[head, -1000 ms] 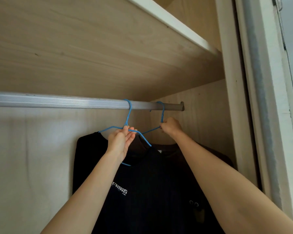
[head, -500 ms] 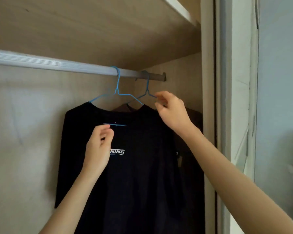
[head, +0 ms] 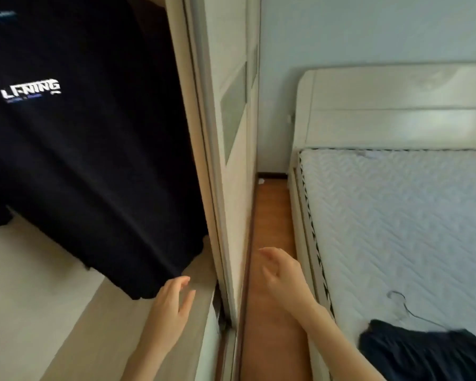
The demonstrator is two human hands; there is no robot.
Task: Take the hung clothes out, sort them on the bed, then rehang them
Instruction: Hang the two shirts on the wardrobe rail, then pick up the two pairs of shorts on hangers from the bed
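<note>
Left hand (head: 173, 303) raised with fingers spread and loose, palm turned away, holding nothing. Right hand (head: 282, 273) open too, fingers extended and slightly curled, thumb apart, empty. Both bare forearms reaching up from the lower edge of view.

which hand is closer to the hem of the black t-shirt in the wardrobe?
Left. The left hand is open just below the black t-shirt hem, fingers almost at it. The right hand is open too, out past the wardrobe door, over the floor.
</note>
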